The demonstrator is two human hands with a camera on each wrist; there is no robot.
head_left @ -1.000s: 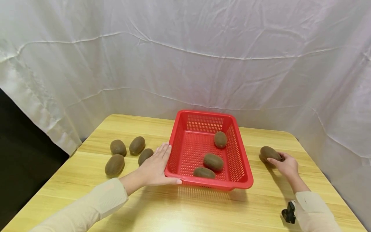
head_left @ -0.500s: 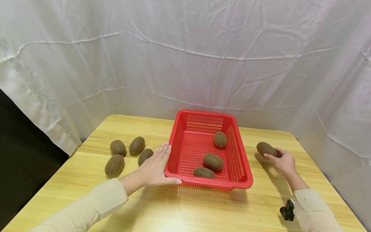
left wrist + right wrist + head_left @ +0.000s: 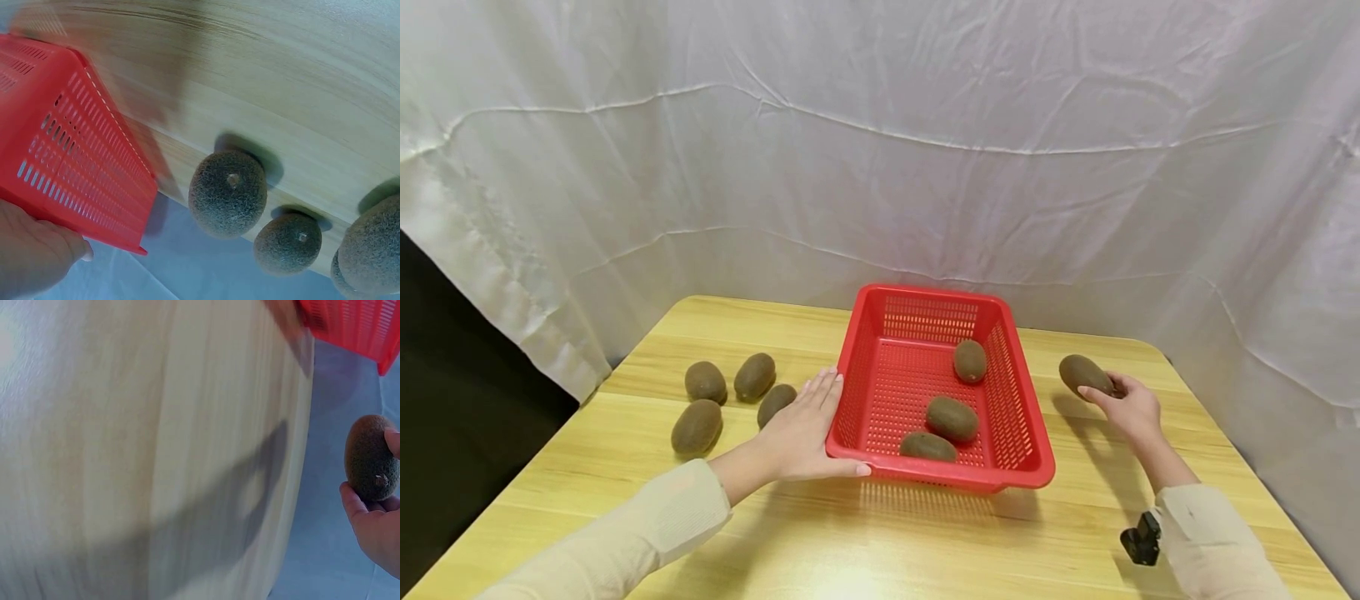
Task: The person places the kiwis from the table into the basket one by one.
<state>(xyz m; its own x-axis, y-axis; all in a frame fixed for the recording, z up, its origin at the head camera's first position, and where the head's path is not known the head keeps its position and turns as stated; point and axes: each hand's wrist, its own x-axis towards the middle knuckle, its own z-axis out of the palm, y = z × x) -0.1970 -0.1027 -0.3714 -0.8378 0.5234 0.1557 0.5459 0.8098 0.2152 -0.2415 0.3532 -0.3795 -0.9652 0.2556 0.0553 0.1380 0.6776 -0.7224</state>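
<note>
My right hand [image 3: 1135, 412] pinches a brown, fuzzy kiwi [image 3: 1084, 375] between thumb and fingers, right of the red basket [image 3: 1026, 392]. In the right wrist view, this kiwi [image 3: 369, 456] is held off the table, its shadow falling on the wood. My left hand [image 3: 801, 433] rests against the near left corner of the basket, fingers straight along the left rim and thumb along the front rim. Three kiwis lie inside: one kiwi [image 3: 970, 361] by the right wall, another kiwi [image 3: 952, 419] near the front, and a third kiwi [image 3: 928, 447] partly hidden by the front rim.
Left of the basket several kiwis lie on the wooden table [image 3: 790, 550], among them a kiwi [image 3: 697, 427] nearest the front and a kiwi [image 3: 777, 403] partly behind my left hand. A pale curtain [image 3: 925, 192] hangs behind the table. A small black device [image 3: 1141, 540] sits at my right wrist.
My right hand has raised the kiwi from the table and carried it slightly left and away from me. The left hand, the basket and the other kiwis have stayed put.
</note>
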